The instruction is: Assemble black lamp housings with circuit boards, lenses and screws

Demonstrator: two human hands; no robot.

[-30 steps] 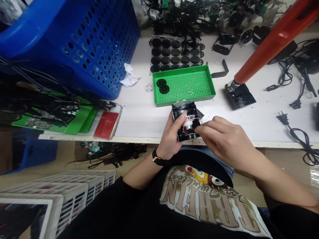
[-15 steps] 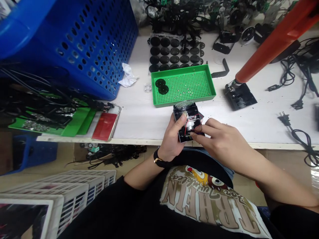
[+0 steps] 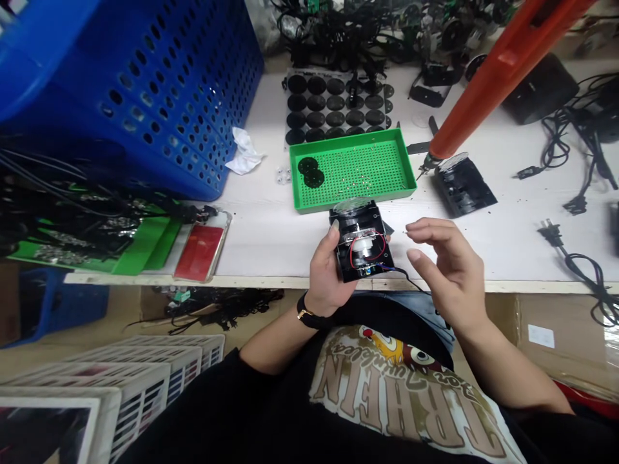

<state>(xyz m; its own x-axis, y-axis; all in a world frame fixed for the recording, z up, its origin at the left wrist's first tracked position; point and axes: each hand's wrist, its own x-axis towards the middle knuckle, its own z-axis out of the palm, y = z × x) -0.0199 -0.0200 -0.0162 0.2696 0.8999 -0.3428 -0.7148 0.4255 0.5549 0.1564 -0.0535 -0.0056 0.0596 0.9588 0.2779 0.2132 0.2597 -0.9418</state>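
Left hand (image 3: 329, 274) gripped a black housing (image 3: 342, 251) above the white bench (image 3: 261, 238).
Its fingers closed around the housing, which carried a red wire (image 3: 374, 246) and sat just below the green tray (image 3: 338, 205); the right hand (image 3: 447, 270) stood open just beside it, touching nothing.

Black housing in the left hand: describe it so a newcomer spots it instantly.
On the white workbench, find the green perforated tray. Just in front of its near edge, the left hand holds a small black boxy housing. Unlike the flat black discs beyond the tray, it shows a red wire looped round a pale round part.
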